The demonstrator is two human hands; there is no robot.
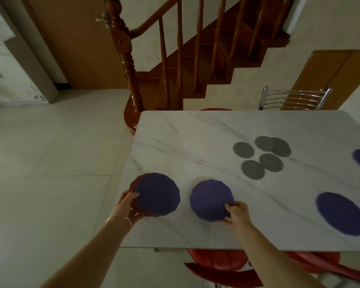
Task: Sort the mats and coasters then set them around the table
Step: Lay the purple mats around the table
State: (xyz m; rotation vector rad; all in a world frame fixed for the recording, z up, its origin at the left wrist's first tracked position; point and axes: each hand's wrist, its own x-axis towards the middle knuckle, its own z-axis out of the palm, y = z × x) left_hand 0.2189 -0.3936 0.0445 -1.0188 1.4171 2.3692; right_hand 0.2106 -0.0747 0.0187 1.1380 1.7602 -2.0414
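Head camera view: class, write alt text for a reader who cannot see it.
A person's right hand sets a purple mat on a white marble table, while the left hand holds a stack of mats, purple on top. Five grey coasters cluster mid-table; two more purple mats lie right.

Interior of a private home, dining area beside a stairwell. A wooden staircase (206, 59) with turned balusters and a carved newel post (129, 65) rises across the upper centre of the frame. A wooden door (71, 42) with a lever handle stands at upper left; pale floor tiles (50, 163) fill the left. A marble-patterned counter (216, 132) occupies the right, with a chrome-backed chair (293, 98) behind it and red chair seats (220, 265) at lower centre.
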